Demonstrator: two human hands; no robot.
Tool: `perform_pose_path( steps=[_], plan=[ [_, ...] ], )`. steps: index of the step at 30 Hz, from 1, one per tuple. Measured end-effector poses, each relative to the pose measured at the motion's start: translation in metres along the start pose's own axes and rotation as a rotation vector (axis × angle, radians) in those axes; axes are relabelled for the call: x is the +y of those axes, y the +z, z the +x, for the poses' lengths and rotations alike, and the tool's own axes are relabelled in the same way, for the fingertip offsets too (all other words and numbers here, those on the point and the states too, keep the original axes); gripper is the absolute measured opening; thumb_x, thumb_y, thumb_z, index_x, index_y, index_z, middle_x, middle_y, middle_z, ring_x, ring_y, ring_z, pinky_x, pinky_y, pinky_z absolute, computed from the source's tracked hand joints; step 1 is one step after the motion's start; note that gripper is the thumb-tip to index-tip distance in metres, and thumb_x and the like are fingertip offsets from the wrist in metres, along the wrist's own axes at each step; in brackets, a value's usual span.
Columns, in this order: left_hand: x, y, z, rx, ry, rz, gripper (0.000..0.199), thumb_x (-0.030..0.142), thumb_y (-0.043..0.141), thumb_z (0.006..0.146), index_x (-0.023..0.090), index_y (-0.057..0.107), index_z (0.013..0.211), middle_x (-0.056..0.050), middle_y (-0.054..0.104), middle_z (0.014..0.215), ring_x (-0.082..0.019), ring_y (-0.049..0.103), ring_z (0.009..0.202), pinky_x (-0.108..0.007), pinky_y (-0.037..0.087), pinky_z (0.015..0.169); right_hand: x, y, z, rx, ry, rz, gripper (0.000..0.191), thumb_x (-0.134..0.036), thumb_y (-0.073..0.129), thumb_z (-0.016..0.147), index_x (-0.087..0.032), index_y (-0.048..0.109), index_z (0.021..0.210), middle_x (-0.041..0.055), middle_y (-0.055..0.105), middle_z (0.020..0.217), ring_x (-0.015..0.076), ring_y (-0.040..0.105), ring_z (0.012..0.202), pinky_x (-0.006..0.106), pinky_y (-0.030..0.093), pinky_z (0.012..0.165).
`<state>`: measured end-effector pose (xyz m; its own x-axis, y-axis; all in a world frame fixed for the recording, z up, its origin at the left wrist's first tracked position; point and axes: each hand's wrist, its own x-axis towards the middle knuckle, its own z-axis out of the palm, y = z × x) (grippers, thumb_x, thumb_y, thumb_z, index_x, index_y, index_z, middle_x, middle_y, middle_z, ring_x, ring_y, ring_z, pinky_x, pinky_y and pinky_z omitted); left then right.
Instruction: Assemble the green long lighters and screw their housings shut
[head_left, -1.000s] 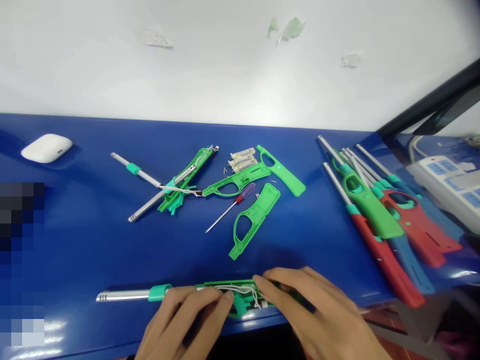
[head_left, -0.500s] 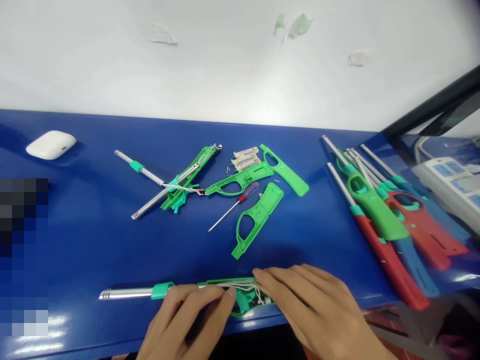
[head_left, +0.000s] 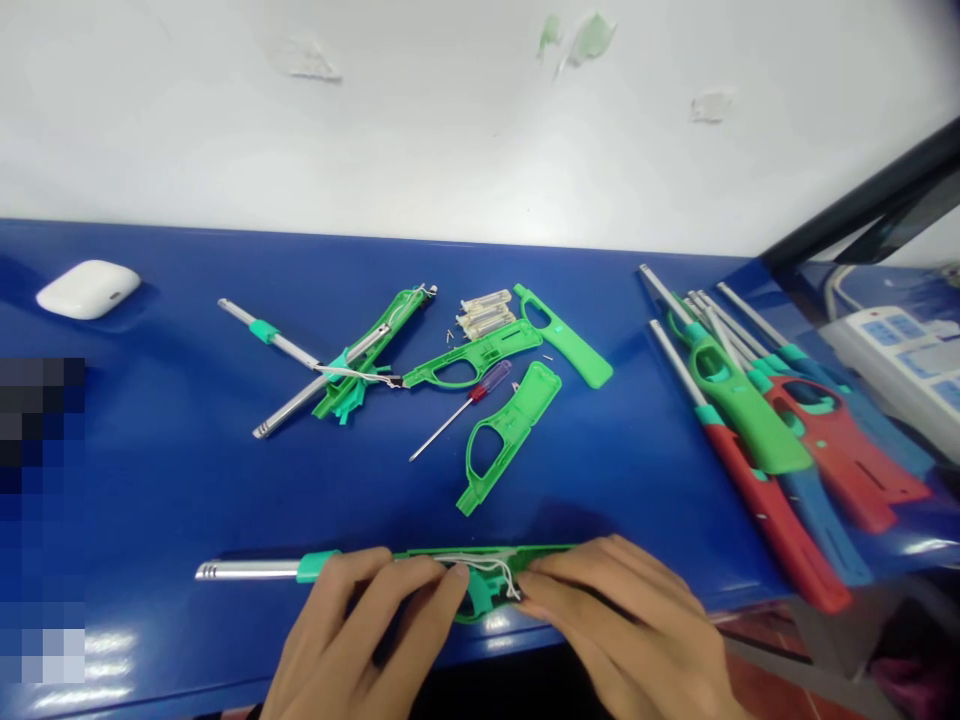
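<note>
Now, in the head view, the left hand's grip (head_left: 360, 635) holds the open green lighter (head_left: 484, 597) at the front edge of the blue counter (head_left: 165, 470); the right hand's grip (head_left: 637, 620) pinches its handle end. Loose white wires (head_left: 480, 560) could spring out if a finger slips. Behind, a white wall (head_left: 450, 140) has torn scraps (head_left: 594, 40).

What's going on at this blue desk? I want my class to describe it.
A person is working with two bare hands on an opened green lighter at the desk's front edge. The left hand holds it behind the teal collar; the right hand's fingers are at the handle end, beside the white wires, their exact grip hidden. Beyond lie loose green casing pieces and a screwdriver. Red, green and blue lighters lie to the right.
</note>
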<state>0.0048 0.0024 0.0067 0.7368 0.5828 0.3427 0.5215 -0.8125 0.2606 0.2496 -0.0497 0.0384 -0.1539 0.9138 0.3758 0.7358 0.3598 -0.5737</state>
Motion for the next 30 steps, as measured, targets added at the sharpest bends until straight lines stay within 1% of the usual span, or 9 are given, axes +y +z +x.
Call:
perform_pose_path(
  steps=[3, 7, 10, 14, 16, 20, 24, 26, 30],
  plan=[
    [-0.004, 0.002, 0.002, 0.000, -0.025, -0.025, 0.045, 0.002, 0.046, 0.096, 0.026, 0.069, 0.126, -0.003, 0.069, 0.114, -0.020, 0.055, 0.103, -0.034, 0.048, 0.093, 0.000, -0.001, 0.001, 0.032, -0.007, 0.004, 0.021, -0.015, 0.054, 0.103, -0.020, 0.075, 0.100, 0.0026, 0.078, 0.089, 0.0134, 0.071, 0.067, 0.027, 0.056, 0.061],
    [-0.006, 0.003, 0.009, 0.026, -0.086, -0.109, 0.046, -0.005, 0.048, 0.093, 0.024, 0.069, 0.122, -0.005, 0.067, 0.113, -0.021, 0.052, 0.109, -0.033, 0.047, 0.094, 0.002, 0.001, 0.001, 0.050, -0.009, 0.012, 0.021, -0.016, 0.055, 0.103, -0.020, 0.076, 0.100, 0.0023, 0.079, 0.091, 0.0126, 0.072, 0.069, 0.026, 0.056, 0.062],
    [-0.006, 0.001, 0.017, 0.043, -0.101, -0.157, 0.043, -0.007, 0.049, 0.093, 0.022, 0.068, 0.119, -0.005, 0.066, 0.111, -0.019, 0.053, 0.112, -0.032, 0.046, 0.094, 0.003, 0.004, 0.000, 0.065, -0.011, 0.028, 0.022, -0.016, 0.054, 0.104, -0.019, 0.076, 0.102, 0.0021, 0.079, 0.094, 0.0118, 0.074, 0.072, 0.025, 0.056, 0.064],
    [-0.004, -0.001, 0.028, 0.085, -0.111, -0.186, 0.040, -0.006, 0.048, 0.095, 0.024, 0.067, 0.113, -0.001, 0.066, 0.105, -0.016, 0.056, 0.114, -0.033, 0.041, 0.099, 0.003, 0.008, 0.001, 0.112, 0.003, 0.022, 0.019, -0.010, 0.061, 0.099, -0.021, 0.076, 0.101, -0.0004, 0.080, 0.092, 0.0111, 0.073, 0.070, 0.024, 0.056, 0.063],
    [-0.003, -0.001, 0.030, 0.090, -0.120, -0.227, 0.040, -0.006, 0.045, 0.096, 0.024, 0.066, 0.114, -0.001, 0.065, 0.107, -0.014, 0.057, 0.113, -0.031, 0.042, 0.099, 0.004, 0.009, 0.001, 0.124, -0.003, 0.024, 0.019, -0.008, 0.063, 0.097, -0.021, 0.076, 0.102, -0.0008, 0.080, 0.093, 0.0110, 0.073, 0.069, 0.025, 0.056, 0.061],
    [-0.004, 0.000, 0.027, 0.083, -0.164, -0.273, 0.039, -0.005, 0.044, 0.097, 0.022, 0.065, 0.116, -0.003, 0.061, 0.113, -0.012, 0.058, 0.114, -0.026, 0.046, 0.099, 0.006, 0.012, -0.002, 0.133, -0.025, 0.047, 0.021, -0.004, 0.065, 0.094, -0.018, 0.074, 0.106, 0.0015, 0.079, 0.096, 0.0119, 0.073, 0.073, 0.026, 0.056, 0.064],
    [-0.007, 0.000, 0.023, 0.090, -0.125, -0.255, 0.039, -0.006, 0.045, 0.095, 0.020, 0.067, 0.114, -0.003, 0.060, 0.111, -0.011, 0.057, 0.112, -0.023, 0.044, 0.101, 0.003, 0.017, -0.008, 0.155, -0.010, 0.057, 0.019, -0.004, 0.062, 0.095, -0.015, 0.073, 0.107, 0.0047, 0.078, 0.099, 0.0142, 0.074, 0.081, 0.028, 0.056, 0.070],
    [-0.009, 0.001, 0.021, 0.079, -0.120, -0.256, 0.038, -0.005, 0.046, 0.096, 0.020, 0.067, 0.116, -0.004, 0.060, 0.113, -0.012, 0.056, 0.114, -0.024, 0.044, 0.102, -0.001, 0.021, -0.011, 0.180, 0.011, 0.027, 0.022, -0.002, 0.060, 0.094, -0.016, 0.073, 0.106, 0.0043, 0.078, 0.099, 0.0152, 0.074, 0.081, 0.030, 0.056, 0.072],
    [-0.012, 0.004, 0.018, 0.060, -0.128, -0.266, 0.041, -0.004, 0.046, 0.096, 0.023, 0.066, 0.120, -0.004, 0.061, 0.116, -0.015, 0.057, 0.115, -0.029, 0.047, 0.101, -0.007, 0.026, -0.012, 0.228, 0.111, -0.018, 0.030, 0.004, 0.058, 0.090, -0.020, 0.072, 0.101, 0.0008, 0.078, 0.094, 0.0155, 0.074, 0.077, 0.032, 0.055, 0.074]
  ],
)
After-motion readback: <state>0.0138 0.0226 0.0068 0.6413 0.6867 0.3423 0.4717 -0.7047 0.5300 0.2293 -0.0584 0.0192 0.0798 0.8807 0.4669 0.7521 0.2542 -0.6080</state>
